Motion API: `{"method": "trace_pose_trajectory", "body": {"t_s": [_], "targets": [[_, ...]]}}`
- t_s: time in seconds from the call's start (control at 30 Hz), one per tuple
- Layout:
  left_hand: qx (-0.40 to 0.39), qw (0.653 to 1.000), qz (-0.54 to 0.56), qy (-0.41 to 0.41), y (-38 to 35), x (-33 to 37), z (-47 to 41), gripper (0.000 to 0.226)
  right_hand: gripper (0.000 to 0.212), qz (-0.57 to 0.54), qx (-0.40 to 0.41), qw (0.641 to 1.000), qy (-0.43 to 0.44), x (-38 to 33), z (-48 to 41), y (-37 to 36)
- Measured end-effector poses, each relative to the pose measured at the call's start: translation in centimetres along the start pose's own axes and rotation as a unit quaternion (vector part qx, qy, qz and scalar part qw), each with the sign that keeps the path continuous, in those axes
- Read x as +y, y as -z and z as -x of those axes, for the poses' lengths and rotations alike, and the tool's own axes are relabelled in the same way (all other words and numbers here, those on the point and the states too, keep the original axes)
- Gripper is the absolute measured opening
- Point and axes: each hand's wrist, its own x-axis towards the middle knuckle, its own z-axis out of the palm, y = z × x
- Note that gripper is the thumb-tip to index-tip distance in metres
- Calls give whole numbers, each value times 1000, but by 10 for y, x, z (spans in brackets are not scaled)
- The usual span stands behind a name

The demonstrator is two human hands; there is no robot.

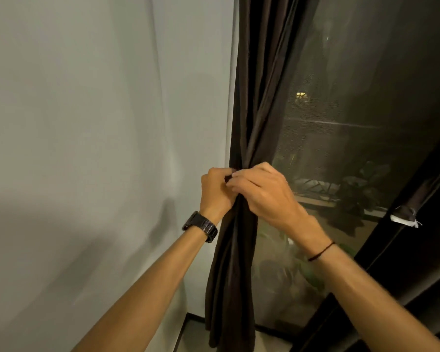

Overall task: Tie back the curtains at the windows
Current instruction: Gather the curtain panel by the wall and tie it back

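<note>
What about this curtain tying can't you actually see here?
Head view:
- The tie or knot: hidden by the left hand and right hand at the dark curtain.
- The curtain's top: cut off by the upper edge.
- Outside the window: dark, blurred by mesh.

No readable text, label, brand, number or sign anywhere in view.
</note>
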Motion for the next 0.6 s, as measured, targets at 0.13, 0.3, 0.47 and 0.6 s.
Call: {"method": "trace_pose_trajectory", "body": {"t_s": [0.13, 0.3, 0.47, 0.6], "targets": [[-99, 987, 120, 32, 14, -12, 16, 43, 18, -39, -60, 990, -120, 20, -14, 7], [-128, 988, 74, -32, 25, -19, 14, 43, 18, -135, -18, 948, -289, 16, -15, 6], [-69, 977, -40, -198, 30, -28, 4, 17, 15, -178, -15, 905, -386, 23, -22, 11], [-67, 973, -41, -217, 26, -16, 1, 8, 13, -196, -42, 894, -400, 24, -26, 15]]}}
